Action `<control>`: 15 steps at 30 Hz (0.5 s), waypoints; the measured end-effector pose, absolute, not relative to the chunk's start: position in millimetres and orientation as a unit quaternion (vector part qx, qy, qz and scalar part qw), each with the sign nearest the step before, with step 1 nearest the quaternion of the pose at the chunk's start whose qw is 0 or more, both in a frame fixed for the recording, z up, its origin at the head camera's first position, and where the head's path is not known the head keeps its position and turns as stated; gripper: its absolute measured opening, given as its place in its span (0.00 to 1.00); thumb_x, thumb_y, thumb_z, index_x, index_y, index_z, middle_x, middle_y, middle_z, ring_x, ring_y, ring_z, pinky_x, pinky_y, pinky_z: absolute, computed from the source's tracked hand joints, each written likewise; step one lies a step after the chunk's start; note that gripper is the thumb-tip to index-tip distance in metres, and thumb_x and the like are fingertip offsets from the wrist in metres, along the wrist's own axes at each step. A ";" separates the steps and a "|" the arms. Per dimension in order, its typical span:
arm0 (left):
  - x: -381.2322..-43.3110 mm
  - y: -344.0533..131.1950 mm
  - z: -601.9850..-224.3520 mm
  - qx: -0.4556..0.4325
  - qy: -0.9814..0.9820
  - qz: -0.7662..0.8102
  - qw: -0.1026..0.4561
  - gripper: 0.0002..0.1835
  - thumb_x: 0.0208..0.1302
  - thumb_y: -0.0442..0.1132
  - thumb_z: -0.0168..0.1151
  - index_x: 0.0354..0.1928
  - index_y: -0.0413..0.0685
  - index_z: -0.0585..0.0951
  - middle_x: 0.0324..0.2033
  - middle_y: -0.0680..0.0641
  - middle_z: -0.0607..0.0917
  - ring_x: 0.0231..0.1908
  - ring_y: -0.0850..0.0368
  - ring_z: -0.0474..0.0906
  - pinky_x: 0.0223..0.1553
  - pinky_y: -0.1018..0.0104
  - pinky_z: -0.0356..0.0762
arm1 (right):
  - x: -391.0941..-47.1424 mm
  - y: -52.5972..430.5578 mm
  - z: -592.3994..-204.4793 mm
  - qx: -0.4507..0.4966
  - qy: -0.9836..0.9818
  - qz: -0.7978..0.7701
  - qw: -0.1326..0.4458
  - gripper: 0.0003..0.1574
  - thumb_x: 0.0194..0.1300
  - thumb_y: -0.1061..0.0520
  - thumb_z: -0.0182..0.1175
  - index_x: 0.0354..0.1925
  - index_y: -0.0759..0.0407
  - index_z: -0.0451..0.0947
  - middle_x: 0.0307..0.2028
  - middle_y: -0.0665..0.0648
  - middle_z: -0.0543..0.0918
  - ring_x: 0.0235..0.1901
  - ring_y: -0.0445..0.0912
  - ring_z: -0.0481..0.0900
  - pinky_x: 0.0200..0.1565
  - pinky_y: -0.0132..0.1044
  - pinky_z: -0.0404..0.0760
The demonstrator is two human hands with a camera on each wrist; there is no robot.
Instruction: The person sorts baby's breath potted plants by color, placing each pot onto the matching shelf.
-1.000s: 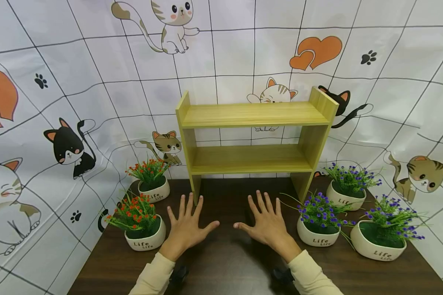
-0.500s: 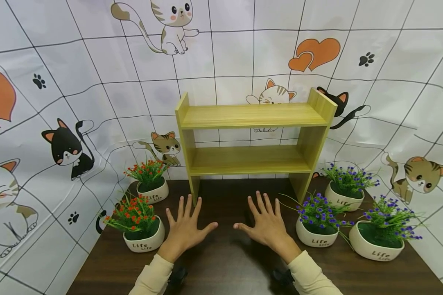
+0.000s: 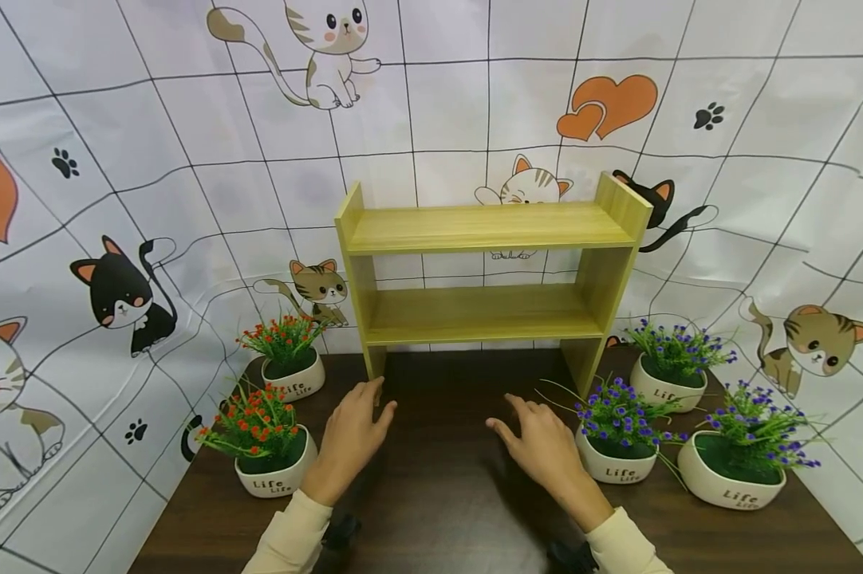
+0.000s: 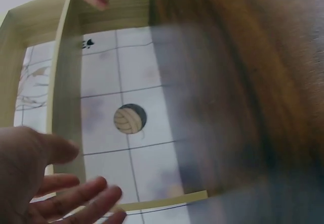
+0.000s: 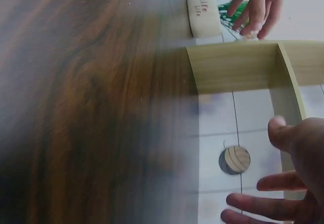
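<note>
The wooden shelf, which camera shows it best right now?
The head view: it shows nearly all of the wooden shelf, upright. Both wrist views show only part of it, turned sideways and cut off.

Two-tier yellowish wood-grain shelf (image 3: pixel 485 309), upright on dark tabletop (image 3: pixel 439 502), seemingly close to patterned wall (image 3: pixel 446 119) behind

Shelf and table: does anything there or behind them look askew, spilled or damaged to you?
Nothing looks spilled or damaged: the shelf stands upright on the table. Only the wall sheet looks odd: it is wrinkled, its grid lines wavy on both sides of the shelf.
</note>
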State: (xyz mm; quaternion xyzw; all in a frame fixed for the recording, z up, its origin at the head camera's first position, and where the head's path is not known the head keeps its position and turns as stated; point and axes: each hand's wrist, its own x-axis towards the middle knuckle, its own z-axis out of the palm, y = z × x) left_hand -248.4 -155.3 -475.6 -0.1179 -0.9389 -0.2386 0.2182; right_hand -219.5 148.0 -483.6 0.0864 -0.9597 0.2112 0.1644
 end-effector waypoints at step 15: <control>-266.1 -164.4 -414.1 -0.116 -0.882 -0.346 0.298 0.03 0.72 0.33 0.68 0.40 0.40 0.87 0.31 0.43 0.89 0.30 0.52 0.86 0.32 0.59 0.84 | -159.2 239.4 -474.9 0.061 -0.946 0.308 0.083 0.03 0.71 0.54 0.71 0.40 0.51 0.91 0.31 0.43 0.88 0.26 0.30 0.77 0.31 0.31 0.78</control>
